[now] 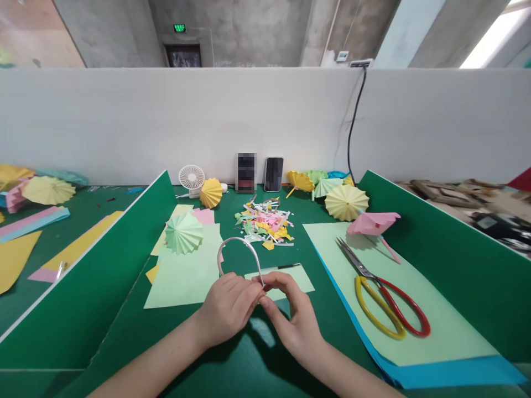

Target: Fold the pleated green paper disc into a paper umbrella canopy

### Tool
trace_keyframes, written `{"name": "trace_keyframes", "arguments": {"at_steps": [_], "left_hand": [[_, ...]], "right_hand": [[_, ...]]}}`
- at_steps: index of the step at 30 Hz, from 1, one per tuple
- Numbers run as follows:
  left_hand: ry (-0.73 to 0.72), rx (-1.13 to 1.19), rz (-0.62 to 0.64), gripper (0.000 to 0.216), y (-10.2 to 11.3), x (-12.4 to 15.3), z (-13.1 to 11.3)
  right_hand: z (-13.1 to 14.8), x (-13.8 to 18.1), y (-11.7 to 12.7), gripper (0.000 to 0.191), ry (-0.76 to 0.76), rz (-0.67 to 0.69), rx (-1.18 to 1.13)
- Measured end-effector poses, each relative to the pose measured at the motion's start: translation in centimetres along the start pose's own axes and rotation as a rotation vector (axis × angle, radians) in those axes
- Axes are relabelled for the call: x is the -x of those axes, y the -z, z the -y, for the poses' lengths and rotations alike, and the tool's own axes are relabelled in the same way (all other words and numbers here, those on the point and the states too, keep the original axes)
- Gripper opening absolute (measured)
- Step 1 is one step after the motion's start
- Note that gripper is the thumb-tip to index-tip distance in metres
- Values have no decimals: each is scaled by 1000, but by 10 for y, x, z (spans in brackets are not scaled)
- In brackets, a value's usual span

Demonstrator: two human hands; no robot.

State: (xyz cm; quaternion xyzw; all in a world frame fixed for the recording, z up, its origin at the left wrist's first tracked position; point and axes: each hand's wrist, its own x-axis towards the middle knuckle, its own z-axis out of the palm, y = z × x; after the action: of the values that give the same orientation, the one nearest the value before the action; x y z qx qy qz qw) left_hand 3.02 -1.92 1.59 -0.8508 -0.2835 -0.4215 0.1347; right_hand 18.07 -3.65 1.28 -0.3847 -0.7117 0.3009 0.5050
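Note:
A thin, pale pinkish-white ring, which looks like a nearly used-up tape roll (pixel 239 239), stands upright between my two hands. My left hand (pixel 228 309) is closed around its lower part, which the fingers hide. My right hand (pixel 290 315) pinches at the ring's lower right edge, thumb and forefinger meeting the left fingertips. Whether a loose tape end lies between them I cannot make out. Just beyond the hands is a small pale green paper sheet (pixel 305 279) with a dark pen (pixel 289 266) on it. A pleated mint-green paper umbrella (pixel 185 233) rests on paper at the left.
Large scissors (pixel 365 271) with yellow and red handles lie on green sheets (pixel 440 326) at right, near a pink paper umbrella (pixel 373 223). Paper scraps (pixel 267 221) are heaped mid-table. A fan (pixel 191 177) and phone (pixel 274 174) stand behind. Green dividers (pixel 124 271) flank both sides.

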Motion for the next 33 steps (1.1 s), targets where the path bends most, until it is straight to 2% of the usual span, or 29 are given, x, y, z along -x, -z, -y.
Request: {"name": "trace_keyframes", "arguments": {"at_steps": [9,17,21,24,30,33], "left_hand": [[45,64,-5,12,0,1,-3],[29,0,-4,11,0,0,-1],[29,1,-10,9,2,-1,0],[29,1,-19,9,3,-2,0],[38,-18,-28,8,2,-3,2],[64,-4,7,10,0,-3,3]], "right_hand": [[0,-2,2,12,-21,20,-22],[1,-2,3,8,-12,27,-6],[3,0,1,22,17,-31,-35],[3,1,0,30,42,-26,-20],[2,0,0,14,-1,-60,5],[2,-3,1,8,-26,-62,-25]]}}
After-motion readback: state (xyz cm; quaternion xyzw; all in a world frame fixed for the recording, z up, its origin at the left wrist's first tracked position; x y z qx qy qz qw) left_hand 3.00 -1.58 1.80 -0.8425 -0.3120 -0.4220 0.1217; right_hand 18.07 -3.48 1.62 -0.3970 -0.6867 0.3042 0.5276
